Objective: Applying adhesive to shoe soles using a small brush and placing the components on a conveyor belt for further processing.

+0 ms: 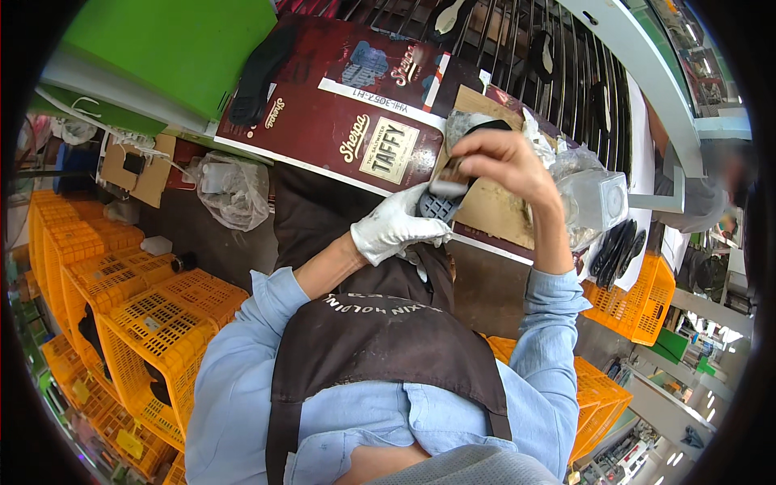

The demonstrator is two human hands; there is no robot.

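Note:
My left hand (394, 226), in a white glove, grips a dark shoe sole (437, 208) with a grid-patterned tread by its near end. The sole is tilted above the front edge of the maroon printed cardboard (303, 129). My bare right hand (505, 160) is closed over the far part of the sole. Its fingers pinch a small brush-like tool (446, 187) with a pale end, blurred by motion, at the sole. The rest of the sole is hidden behind this hand. Another black sole (260, 77) lies on the cardboard at the far left.
A roller rack (497, 40) at the back carries several soles. On the right stand a clear plastic container (594, 198) and a bunch of black soles (618, 252). Orange crates (162, 315) are stacked at left; a plastic bag (232, 192) hangs beside the green cabinet (162, 56).

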